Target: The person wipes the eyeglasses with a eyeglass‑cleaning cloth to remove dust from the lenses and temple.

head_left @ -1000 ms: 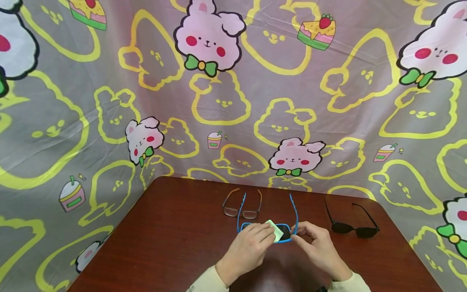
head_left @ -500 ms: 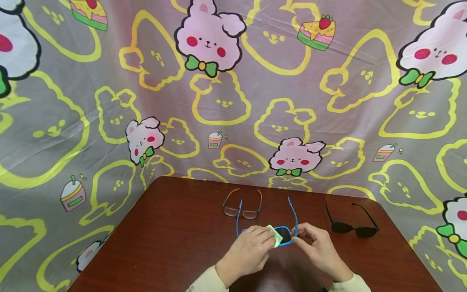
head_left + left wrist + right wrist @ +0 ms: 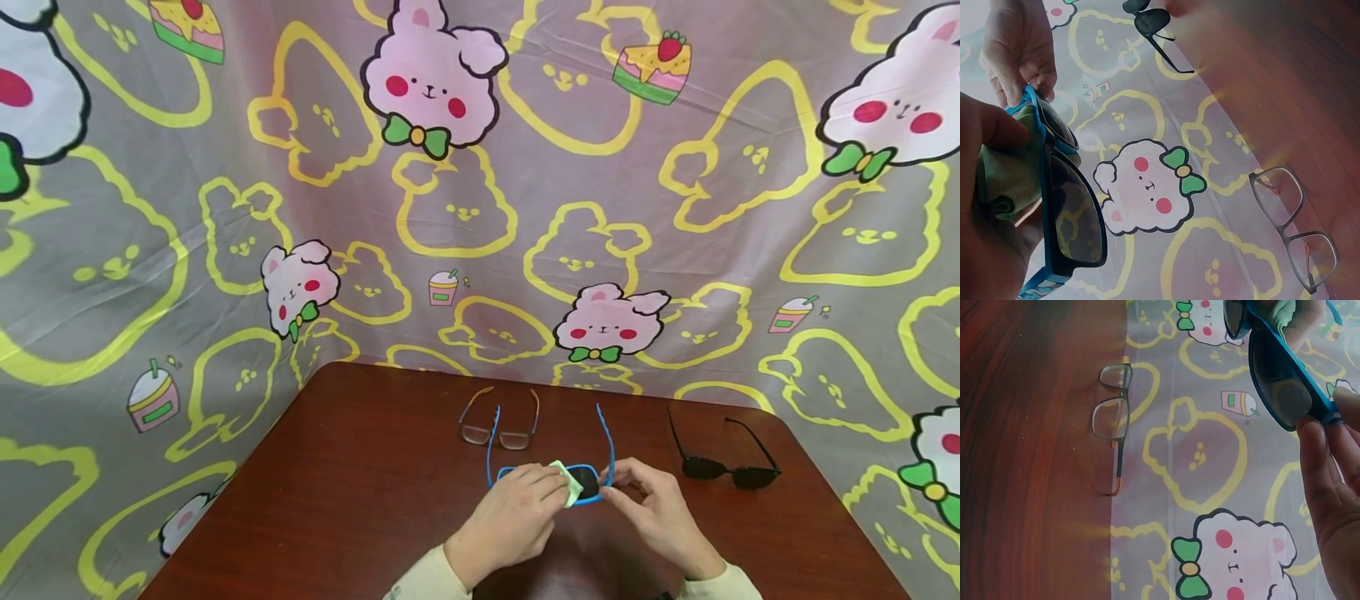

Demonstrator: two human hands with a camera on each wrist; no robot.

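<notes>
Blue-framed sunglasses [image 3: 587, 482] with dark lenses are held up in front of the body, temples unfolded and pointing away. My right hand [image 3: 663, 512] pinches the right end of the frame by the hinge, thumb and fingers on either side. With my left hand [image 3: 513, 517] I grip a light green cloth [image 3: 573, 490] against the frame near the bridge. In the left wrist view the cloth [image 3: 1013, 169] lies bunched on the side of the lenses facing me. The left hand covers much of the left lens in the head view.
Clear eyeglasses [image 3: 495, 437] with orange-tipped temples lie on the brown table [image 3: 360, 467], beyond the blue pair. Black sunglasses [image 3: 729, 472] lie open to the right. A curtain [image 3: 465, 167] printed with rabbits hangs behind and along the sides.
The blue sunglasses have dipped slightly toward me, with small shifts in tilt. The left hand and cloth have moved a little along with them; the right hand keeps its pinch.
</notes>
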